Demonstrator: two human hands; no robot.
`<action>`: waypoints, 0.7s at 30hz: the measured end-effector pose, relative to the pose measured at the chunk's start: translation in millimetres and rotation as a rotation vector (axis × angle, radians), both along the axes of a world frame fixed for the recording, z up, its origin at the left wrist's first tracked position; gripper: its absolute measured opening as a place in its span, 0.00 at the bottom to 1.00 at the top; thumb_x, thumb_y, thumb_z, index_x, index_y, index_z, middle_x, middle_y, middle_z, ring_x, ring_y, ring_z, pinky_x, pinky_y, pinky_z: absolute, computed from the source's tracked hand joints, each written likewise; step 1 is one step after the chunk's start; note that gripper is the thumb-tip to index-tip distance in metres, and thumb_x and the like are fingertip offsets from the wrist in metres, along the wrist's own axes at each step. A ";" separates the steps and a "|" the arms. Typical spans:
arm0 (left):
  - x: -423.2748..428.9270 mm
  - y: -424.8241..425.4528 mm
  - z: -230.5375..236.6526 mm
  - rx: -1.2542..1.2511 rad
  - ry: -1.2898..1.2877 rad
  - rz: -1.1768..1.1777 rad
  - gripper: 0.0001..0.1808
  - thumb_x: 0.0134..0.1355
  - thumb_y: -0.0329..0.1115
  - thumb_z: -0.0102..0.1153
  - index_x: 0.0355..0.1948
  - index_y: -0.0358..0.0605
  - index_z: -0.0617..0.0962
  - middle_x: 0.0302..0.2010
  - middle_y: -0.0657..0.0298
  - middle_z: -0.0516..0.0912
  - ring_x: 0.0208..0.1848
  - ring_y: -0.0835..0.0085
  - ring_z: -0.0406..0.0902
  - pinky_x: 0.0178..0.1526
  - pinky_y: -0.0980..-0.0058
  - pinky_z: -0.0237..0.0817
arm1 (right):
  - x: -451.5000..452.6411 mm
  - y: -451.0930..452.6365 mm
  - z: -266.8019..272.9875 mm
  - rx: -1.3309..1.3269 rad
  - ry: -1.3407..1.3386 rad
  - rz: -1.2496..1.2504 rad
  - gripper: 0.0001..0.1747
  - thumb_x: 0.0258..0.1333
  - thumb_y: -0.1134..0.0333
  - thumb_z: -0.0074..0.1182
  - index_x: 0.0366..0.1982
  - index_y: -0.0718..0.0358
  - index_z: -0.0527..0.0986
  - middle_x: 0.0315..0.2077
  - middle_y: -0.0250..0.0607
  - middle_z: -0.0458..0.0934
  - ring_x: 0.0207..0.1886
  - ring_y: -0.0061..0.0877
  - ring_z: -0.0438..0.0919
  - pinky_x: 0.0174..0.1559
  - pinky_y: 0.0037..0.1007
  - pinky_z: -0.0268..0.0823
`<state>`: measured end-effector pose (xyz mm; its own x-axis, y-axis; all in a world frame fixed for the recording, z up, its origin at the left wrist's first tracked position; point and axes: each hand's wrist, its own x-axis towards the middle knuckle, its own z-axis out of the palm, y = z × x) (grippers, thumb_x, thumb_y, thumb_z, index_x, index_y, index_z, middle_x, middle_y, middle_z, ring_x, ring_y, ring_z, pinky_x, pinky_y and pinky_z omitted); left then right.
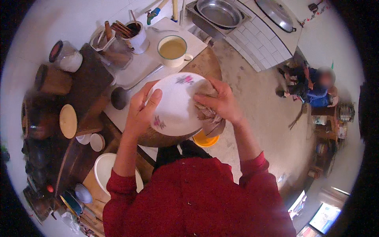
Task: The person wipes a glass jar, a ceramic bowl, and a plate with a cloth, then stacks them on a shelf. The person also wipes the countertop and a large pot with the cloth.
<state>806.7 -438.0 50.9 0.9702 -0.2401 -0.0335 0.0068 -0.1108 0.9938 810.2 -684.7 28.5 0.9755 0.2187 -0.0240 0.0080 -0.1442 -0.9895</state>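
Observation:
A white plate or shallow bowl [177,103] with pink and grey flower prints is held up in front of my chest. My left hand [145,106] grips its left rim, the thumb lying over the inner face. On the opposite side my right hand [217,100] presses a crumpled brownish cloth [211,115] against the right rim. Behind the plate stands a cream enamel mug [172,51] with a green rim, holding a cloudy yellowish liquid. A metal ladle [120,97] with a dark bowl lies left of the plate.
Chopsticks stand in a white container [137,38] beside a clear utensil holder [115,56]. A glass jar [69,59] holds white grains. An orange basin [206,138] sits below the plate. A metal pan [219,13] is at the back. Someone sits at right [318,86].

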 end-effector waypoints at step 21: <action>-6.7 -25.1 -58.6 -0.074 -0.170 0.734 0.13 0.72 0.36 0.49 0.40 0.35 0.78 0.32 0.70 0.76 0.36 0.84 0.67 0.41 0.82 0.62 | -73.5 34.4 -43.6 0.183 0.463 -0.189 0.20 0.51 0.68 0.67 0.46 0.65 0.76 0.39 0.36 0.81 0.42 0.22 0.78 0.44 0.27 0.73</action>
<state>800.0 -463.0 -7.8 0.8721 0.4739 0.1224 -0.1013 -0.0698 0.9924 736.6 -650.3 -15.1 0.8945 0.0807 -0.4398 -0.4454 0.0742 -0.8923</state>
